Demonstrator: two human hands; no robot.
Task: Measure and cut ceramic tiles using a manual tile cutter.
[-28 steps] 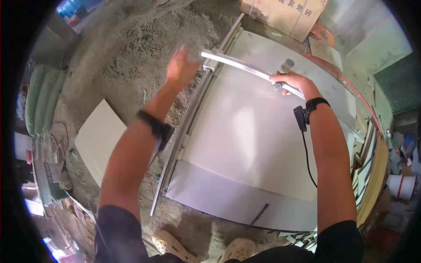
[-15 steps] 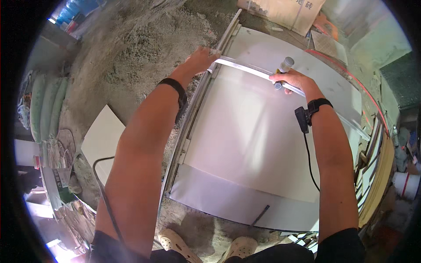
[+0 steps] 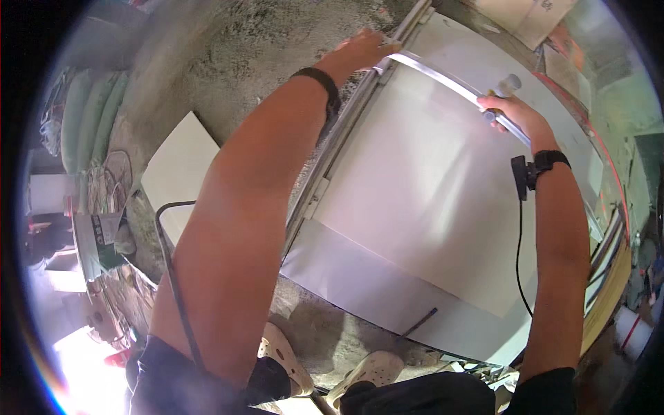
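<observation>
My left hand (image 3: 361,51) grips the left end of a pale metal straightedge (image 3: 436,75), where it meets the long metal rail (image 3: 339,135) along the left side. The straightedge crosses a large, flat white tile slab (image 3: 408,173). My right hand (image 3: 515,114) is closed around a small hand tool (image 3: 490,115) with a grey cylindrical top and a round lower end, held against the straightedge. Its working tip is hidden. Near the slab's front edge lies a thin dark strip (image 3: 420,322).
On the left, a white tile piece (image 3: 178,162) lies on the rough floor, beyond it green-grey sacks (image 3: 93,121). A cardboard box (image 3: 526,17) stands far right, and a red hose (image 3: 612,166) curves along the right. Stacked strips (image 3: 609,277) lean near my right forearm. A black cable (image 3: 166,249) crosses my left arm.
The view has shifted, so the slab, straightedge and both hands appear farther up and right. Both hands keep about the same places along the straightedge.
</observation>
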